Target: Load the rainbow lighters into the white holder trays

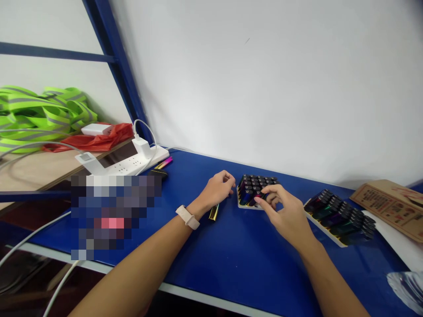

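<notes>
Head camera looks down on right-hand fingers [269,193] spread over upright lighters [254,187] packed in a tray [243,204]; whether they pinch one, I can't tell. Left-hand fingers [228,179] curl loosely just left of the tray, near a loose gold lighter [213,212] whose long axis points toward the wall [264,88]. A careless knock could topple the packed rows or roll that loose one.
</notes>
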A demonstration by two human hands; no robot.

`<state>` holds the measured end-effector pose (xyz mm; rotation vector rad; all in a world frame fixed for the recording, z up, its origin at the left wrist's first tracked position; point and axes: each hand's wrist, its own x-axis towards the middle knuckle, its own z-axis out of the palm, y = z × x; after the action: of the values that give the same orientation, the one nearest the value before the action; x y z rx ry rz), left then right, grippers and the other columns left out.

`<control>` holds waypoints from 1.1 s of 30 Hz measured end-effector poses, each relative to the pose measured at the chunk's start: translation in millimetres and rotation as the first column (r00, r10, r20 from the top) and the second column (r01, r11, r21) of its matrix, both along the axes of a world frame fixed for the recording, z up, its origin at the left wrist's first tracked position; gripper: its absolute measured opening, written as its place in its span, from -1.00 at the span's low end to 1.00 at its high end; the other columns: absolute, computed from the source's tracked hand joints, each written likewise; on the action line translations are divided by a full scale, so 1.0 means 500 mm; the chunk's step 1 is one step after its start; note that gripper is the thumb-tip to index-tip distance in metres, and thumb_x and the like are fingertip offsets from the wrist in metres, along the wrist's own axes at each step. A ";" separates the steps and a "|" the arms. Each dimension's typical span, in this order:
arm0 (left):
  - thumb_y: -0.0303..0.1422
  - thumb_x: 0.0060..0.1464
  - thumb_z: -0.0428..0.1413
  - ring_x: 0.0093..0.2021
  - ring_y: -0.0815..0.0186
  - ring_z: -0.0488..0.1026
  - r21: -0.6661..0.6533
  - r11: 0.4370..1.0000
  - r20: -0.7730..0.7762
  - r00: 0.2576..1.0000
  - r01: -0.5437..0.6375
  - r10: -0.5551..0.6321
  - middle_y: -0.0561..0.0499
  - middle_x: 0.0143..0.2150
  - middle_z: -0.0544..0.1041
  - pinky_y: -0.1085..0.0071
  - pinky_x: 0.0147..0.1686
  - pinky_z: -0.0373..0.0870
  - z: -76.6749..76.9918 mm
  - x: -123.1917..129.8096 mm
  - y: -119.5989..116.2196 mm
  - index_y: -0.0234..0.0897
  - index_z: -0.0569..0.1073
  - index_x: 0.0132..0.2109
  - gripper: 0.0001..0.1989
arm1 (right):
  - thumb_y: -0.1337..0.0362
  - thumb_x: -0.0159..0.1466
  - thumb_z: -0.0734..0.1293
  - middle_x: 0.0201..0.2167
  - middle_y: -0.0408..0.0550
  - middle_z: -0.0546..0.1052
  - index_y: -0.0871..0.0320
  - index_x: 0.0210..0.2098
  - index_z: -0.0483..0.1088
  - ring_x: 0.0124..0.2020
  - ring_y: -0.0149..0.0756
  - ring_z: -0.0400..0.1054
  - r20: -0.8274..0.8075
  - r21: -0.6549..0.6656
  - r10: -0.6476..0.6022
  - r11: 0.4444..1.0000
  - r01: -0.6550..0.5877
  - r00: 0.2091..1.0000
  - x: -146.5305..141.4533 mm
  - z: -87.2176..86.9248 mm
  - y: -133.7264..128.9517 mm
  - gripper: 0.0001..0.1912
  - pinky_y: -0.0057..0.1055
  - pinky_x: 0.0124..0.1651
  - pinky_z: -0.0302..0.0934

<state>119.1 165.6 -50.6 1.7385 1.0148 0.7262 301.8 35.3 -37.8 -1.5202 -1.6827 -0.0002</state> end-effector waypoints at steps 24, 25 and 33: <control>-0.21 0.32 -0.07 -0.22 0.16 0.52 0.388 0.912 -0.302 0.916 -0.136 0.265 -0.09 -0.27 0.58 0.29 -0.13 0.34 0.040 -0.019 -0.017 -0.20 0.39 -0.28 -0.74 | -0.04 0.43 0.25 -0.26 -0.08 0.47 0.02 0.10 0.47 -0.38 -0.30 0.37 0.245 -0.432 0.473 0.834 -0.342 0.846 -0.119 -0.017 -0.034 -0.60 -0.33 -0.26 0.22; -0.22 0.32 -0.06 -0.20 0.15 0.52 0.391 0.910 -0.307 0.913 -0.137 0.270 -0.10 -0.25 0.58 0.28 -0.12 0.34 0.039 -0.019 -0.016 -0.20 0.40 -0.27 -0.75 | -0.02 0.43 0.25 -0.23 -0.06 0.46 0.05 0.01 0.50 -0.36 -0.29 0.37 0.257 -0.432 0.465 0.839 -0.329 0.847 -0.118 -0.017 -0.033 -0.64 -0.33 -0.25 0.23; -0.23 0.32 -0.06 -0.15 0.13 0.52 0.409 0.902 -0.340 0.895 -0.135 0.288 -0.10 -0.16 0.60 0.28 -0.14 0.33 0.039 -0.019 -0.021 -0.18 0.41 -0.23 -0.78 | 0.26 0.38 0.33 -0.19 -0.06 0.38 0.09 -0.16 0.30 -0.34 -0.28 0.35 0.215 -0.426 0.295 0.886 -0.183 0.931 -0.082 -0.008 -0.025 -0.90 -0.30 -0.26 0.28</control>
<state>109.6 155.1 -31.3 2.1882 1.4367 0.7637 260.7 22.8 -41.6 -1.6484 -2.1927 0.2972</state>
